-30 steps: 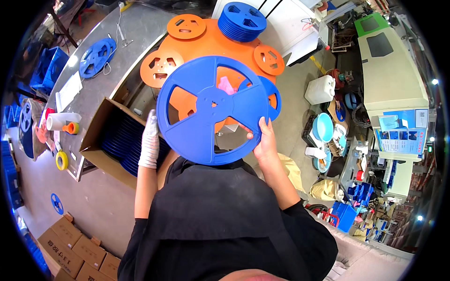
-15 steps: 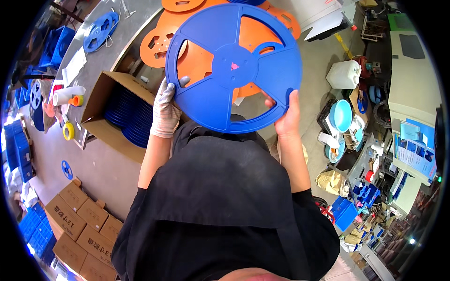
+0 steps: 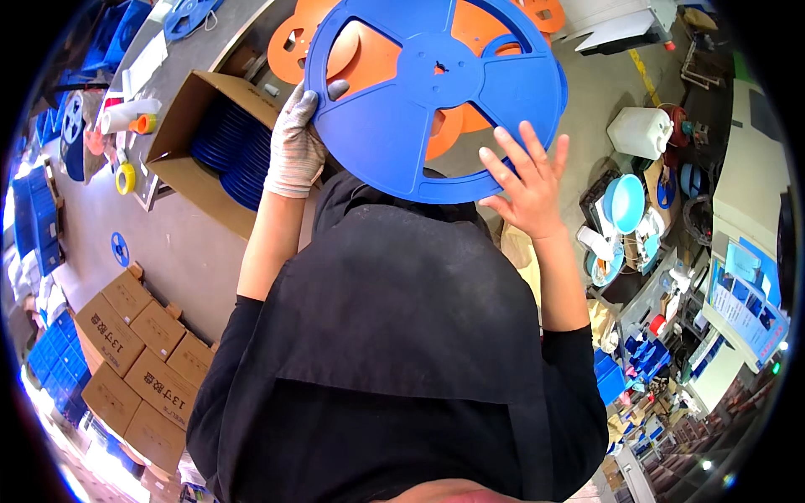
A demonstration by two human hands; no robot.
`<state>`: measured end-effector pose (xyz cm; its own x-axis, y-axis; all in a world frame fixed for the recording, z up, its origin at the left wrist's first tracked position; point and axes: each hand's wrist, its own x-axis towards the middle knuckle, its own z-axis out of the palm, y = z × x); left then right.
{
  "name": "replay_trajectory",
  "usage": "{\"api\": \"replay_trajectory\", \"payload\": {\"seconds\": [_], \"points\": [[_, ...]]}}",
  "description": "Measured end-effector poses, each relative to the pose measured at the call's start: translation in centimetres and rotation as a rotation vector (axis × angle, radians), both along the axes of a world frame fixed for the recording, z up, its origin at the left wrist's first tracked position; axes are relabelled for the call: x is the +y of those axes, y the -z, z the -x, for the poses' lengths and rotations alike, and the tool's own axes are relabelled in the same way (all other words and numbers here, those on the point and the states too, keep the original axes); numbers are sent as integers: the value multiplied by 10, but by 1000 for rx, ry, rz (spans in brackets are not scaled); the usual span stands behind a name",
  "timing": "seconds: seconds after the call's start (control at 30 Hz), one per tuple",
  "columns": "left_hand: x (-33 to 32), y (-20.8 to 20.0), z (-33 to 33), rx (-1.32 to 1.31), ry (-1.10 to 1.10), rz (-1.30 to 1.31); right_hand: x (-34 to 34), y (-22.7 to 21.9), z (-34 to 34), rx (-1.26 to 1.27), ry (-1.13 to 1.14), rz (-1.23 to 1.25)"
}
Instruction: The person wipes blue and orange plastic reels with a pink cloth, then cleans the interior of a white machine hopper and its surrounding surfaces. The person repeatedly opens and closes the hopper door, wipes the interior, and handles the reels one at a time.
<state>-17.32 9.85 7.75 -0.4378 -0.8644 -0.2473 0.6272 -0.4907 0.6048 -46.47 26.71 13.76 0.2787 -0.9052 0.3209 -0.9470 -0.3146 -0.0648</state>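
A large blue plastic reel (image 3: 373,126) with cut-out windows and a round hub is held up in front of me. My left hand (image 3: 295,155), in a whitish knit glove with grey fingertips, grips its left rim, the thumb in front and a fingertip showing through a window. At the lower right rim, my bare right hand (image 3: 530,189) has its fingers spread apart; whether they touch the reel I cannot tell. Another blue edge shows behind the right rim. Orange reel discs (image 3: 365,71) lie beyond, partly hidden by the blue reel.
An open cardboard box (image 3: 189,176) of stacked blue reels stands at my left, beside a grey worktable (image 3: 180,52). Closed cartons (image 3: 155,381) are piled at lower left. To the right are a white jerrycan (image 3: 639,132), a light-blue basin (image 3: 625,204) and a machine (image 3: 759,159).
My right hand has let go of the rim and spread its fingers. The reel now shows a dark hub opening where a pink mark was, and sits higher in view.
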Motion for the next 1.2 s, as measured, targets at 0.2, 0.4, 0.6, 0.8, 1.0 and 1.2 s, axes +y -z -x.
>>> {"api": "replay_trajectory", "payload": {"seconds": [0.2,0.4,0.6,0.8,1.0,1.2], "points": [[18,-8,-12,-50,-38,39,9,8,-14,-29,-154,-102],[34,-16,-31,-59,-64,38,20,17,-30,-32,-194,-105],[42,-6,-43,-96,-72,19,25,26,-38,-31,-206,-140],[46,20,-47,-130,-135,-57,3,29,-21,-264,-167,-166],[57,55,-66,-356,-165,-73,-40,152,97,-642,546,-302],[91,87,-97,-786,-201,-12,-90,357,236,-436,1100,-726]]}}
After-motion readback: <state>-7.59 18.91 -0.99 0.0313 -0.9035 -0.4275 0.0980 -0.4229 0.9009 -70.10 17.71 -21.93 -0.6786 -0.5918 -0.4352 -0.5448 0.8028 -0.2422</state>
